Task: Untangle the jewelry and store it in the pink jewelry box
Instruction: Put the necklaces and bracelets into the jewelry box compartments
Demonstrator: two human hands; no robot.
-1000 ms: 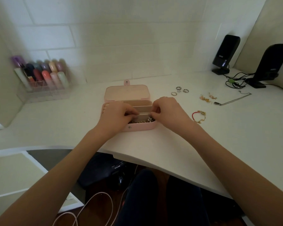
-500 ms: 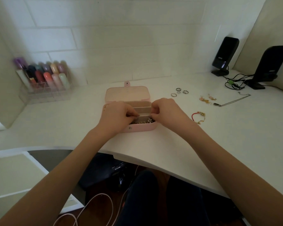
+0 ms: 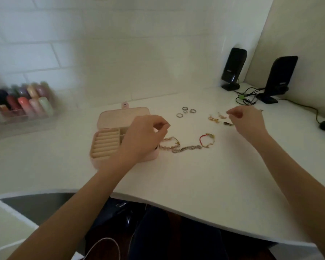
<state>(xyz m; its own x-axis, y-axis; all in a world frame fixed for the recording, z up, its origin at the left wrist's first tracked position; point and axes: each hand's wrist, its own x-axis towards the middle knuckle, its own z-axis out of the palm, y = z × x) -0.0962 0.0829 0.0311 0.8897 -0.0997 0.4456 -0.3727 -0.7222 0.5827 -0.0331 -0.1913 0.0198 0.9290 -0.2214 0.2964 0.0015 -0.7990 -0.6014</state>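
The pink jewelry box [image 3: 109,120] lies open at mid-table, its lid flat behind and ring rolls showing on the left. My left hand [image 3: 144,136] hovers over the box's right compartments, fingers loosely curled, nothing visible in them. A beaded chain tangle [image 3: 178,146] lies on the table from the box's right edge toward a red cord bracelet [image 3: 206,140]. My right hand [image 3: 246,121] hovers farther right, fingers curled, over a thin necklace whose dark end [image 3: 227,123] shows beside the fingertips. Gold earrings [image 3: 214,118] and several rings [image 3: 186,111] lie behind.
A clear organiser of coloured tubes [image 3: 23,104] stands at the back left. Two black speakers [image 3: 233,68] [image 3: 280,77] with cables [image 3: 246,98] stand at the back right. The white table's curved front edge [image 3: 176,205] runs above my knees.
Both hands have left the box's front compartment; the right one moved right to the necklace. A beaded chain tangle now lies on the table right of the box. The view has shifted.
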